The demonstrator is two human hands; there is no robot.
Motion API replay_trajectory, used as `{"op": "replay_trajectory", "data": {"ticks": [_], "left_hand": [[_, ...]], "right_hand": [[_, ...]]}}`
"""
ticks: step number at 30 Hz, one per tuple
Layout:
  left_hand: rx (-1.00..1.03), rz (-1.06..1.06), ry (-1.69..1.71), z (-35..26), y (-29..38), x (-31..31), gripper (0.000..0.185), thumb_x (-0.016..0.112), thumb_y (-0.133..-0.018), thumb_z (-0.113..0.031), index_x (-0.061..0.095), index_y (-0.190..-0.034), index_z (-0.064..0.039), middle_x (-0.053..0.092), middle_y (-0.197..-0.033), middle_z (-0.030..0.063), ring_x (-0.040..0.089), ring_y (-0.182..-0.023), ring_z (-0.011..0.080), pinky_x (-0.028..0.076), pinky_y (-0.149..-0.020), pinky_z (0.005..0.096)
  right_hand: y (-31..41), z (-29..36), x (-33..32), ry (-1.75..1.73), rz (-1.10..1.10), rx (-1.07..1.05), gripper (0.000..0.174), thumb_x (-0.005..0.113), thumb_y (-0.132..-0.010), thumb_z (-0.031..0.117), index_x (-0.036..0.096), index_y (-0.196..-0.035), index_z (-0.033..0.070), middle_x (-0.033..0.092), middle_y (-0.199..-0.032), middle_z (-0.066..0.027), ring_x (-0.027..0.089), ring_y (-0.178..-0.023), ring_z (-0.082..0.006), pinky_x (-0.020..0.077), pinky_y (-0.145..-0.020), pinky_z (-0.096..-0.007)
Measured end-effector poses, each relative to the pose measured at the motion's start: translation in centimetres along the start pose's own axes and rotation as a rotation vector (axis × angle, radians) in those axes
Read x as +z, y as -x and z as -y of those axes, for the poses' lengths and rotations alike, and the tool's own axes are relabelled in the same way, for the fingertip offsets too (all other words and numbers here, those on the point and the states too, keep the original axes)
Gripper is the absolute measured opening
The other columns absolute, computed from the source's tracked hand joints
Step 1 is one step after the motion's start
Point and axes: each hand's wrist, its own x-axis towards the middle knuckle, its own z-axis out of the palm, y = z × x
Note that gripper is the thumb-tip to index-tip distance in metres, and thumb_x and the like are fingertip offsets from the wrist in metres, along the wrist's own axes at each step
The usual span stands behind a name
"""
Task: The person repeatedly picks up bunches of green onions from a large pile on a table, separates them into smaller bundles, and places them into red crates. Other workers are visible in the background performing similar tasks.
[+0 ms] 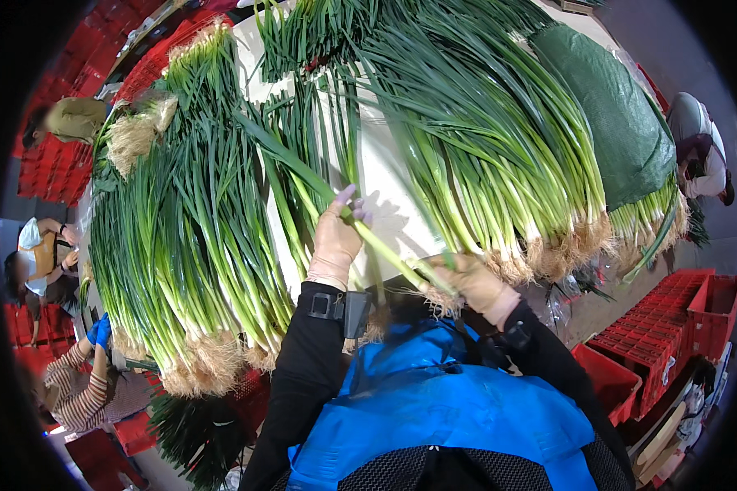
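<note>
My left hand (pixel 336 242), in a pale glove, grips a long green onion stalk (pixel 386 250) partway up. The stalk lies slantwise, dark leaves to the upper left and roots (pixel 441 301) at the lower right. Beside the root end, my gloved right hand (pixel 476 283) has its fingers closed on a pale outer layer. From there a motion-blurred green strip (pixel 427 212) runs upward. Left of my hands lies a dense row of green onions (pixel 184 245), roots towards me. A larger pile (pixel 497 153) is on the right. Both rest on a white tabletop (pixel 384 166).
A green cloth (pixel 608 116) covers onions at the right. Red plastic crates (pixel 648 337) are stacked at lower right, and more crates (pixel 49 172) stand at left. Several people are around the table, including one with blue gloves (pixel 99 331). A blue apron (pixel 454 399) covers my front.
</note>
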Motion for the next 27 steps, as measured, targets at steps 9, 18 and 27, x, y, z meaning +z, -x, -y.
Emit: {"op": "replay_trajectory", "data": {"ticks": [9,18,27], "left_hand": [[-0.012,-0.077,-0.264,2.1,0.4,0.3,0.022,0.053,-0.094,-0.002,0.052,-0.115,0.002,0.06,-0.11,0.0137,0.061,-0.098,0.0249,0.049,-0.087,0.0396],[-0.084,0.049,-0.098,3.9,2.4,-1.1,0.021,0.051,-0.099,-0.011,0.05,-0.117,0.001,0.056,-0.107,0.0132,0.056,-0.095,0.0246,0.049,-0.086,0.0396],[0.069,-0.146,0.003,5.4,0.4,0.3,0.013,0.039,-0.101,-0.01,0.048,-0.108,-0.002,0.057,-0.09,0.0114,0.052,-0.07,0.0211,0.047,-0.062,0.0357]], "right_hand": [[-2.2,0.0,4.1,0.661,0.096,-0.107,0.044,0.077,-0.081,0.027,0.063,-0.11,-0.003,0.068,-0.09,-0.0136,0.062,-0.08,-0.0192,0.0508,-0.078,-0.0322],[-1.5,-3.4,3.6,0.347,0.182,-0.249,0.042,0.06,-0.097,0.037,0.066,-0.111,-0.002,0.069,-0.088,-0.0066,0.058,-0.078,-0.0108,0.0493,-0.074,-0.0274],[0.4,-2.4,3.4,0.649,-0.374,-0.639,0.031,0.058,-0.098,0.029,0.067,-0.092,0.0,0.057,-0.064,-0.0026,0.053,-0.055,-0.0109,0.0451,-0.051,-0.0279]]}}
